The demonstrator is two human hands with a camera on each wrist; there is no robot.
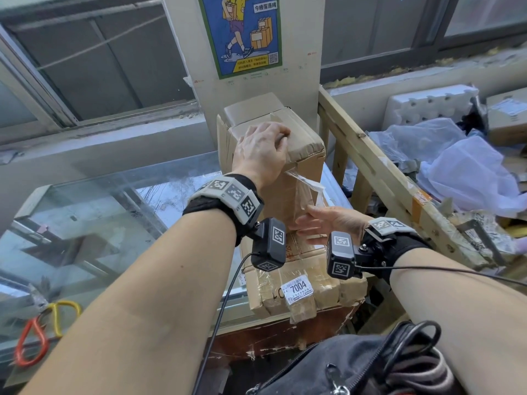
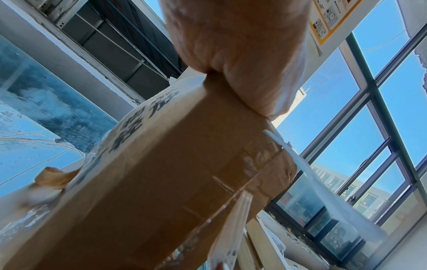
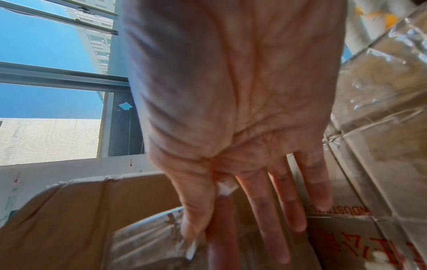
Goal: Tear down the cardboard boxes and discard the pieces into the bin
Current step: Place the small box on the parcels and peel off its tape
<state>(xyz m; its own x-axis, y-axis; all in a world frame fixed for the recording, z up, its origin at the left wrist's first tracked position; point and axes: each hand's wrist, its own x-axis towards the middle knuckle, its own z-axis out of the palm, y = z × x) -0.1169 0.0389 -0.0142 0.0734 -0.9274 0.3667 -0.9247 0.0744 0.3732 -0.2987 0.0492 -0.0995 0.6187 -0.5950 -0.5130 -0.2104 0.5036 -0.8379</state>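
Observation:
A tall brown cardboard box [image 1: 302,155] stands on end on a flatter taped box [image 1: 310,292] labelled 7004. My left hand [image 1: 273,138] grips the tall box's top, fingers curled over its far edge; in the left wrist view the palm [image 2: 231,54] presses on the box [image 2: 173,173]. My right hand [image 1: 310,220] is lower, at the front face. Its thumb and forefinger pinch a strip of clear tape [image 1: 308,186] peeled partly off the box, and the other fingers are straight. The right wrist view shows my right hand [image 3: 203,219] pinching the tape [image 3: 225,189].
A wooden-framed bin [image 1: 370,166] at the right holds plastic bags [image 1: 462,166], white foam [image 1: 427,104] and cardboard. A glass counter [image 1: 114,209] lies at the left with orange and yellow carabiners [image 1: 34,337]. Behind the box is a pillar with a poster [image 1: 242,32]. A black bag [image 1: 370,366] hangs below.

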